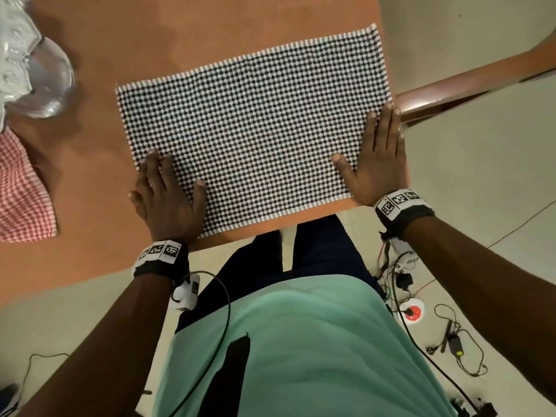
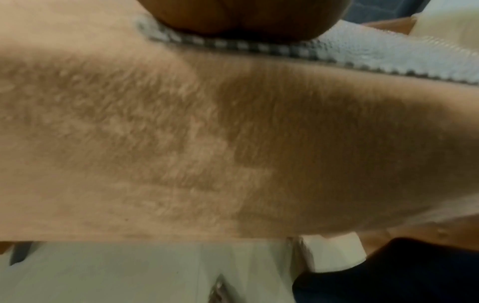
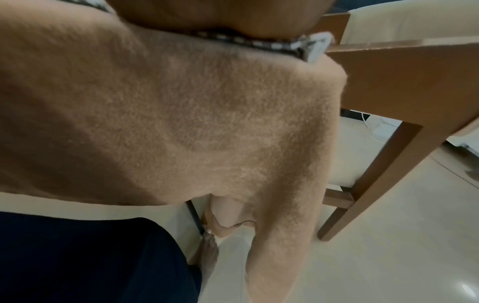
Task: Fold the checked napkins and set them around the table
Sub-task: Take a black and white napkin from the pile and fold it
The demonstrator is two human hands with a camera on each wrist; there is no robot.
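Note:
A black-and-white checked napkin (image 1: 252,127) lies flat as a long rectangle at the near right corner of the table (image 1: 90,152). My left hand (image 1: 168,191) presses flat on its near left corner, fingers straight. My right hand (image 1: 376,155) lies flat along its right edge, fingers straight and together. In the left wrist view only the heel of my left hand (image 2: 246,16) shows, on the napkin's edge (image 2: 259,48). The right wrist view shows my right hand (image 3: 220,16) on the napkin's corner (image 3: 298,46) above the hanging tan tablecloth (image 3: 181,112).
A red-and-white checked napkin (image 1: 21,191) lies crumpled at the table's left edge. A glass bowl (image 1: 45,82) with white lacy cloth (image 1: 12,49) stands at the far left. A wooden chair (image 1: 469,82) is right of the table. Cables and a power socket (image 1: 413,310) lie on the floor.

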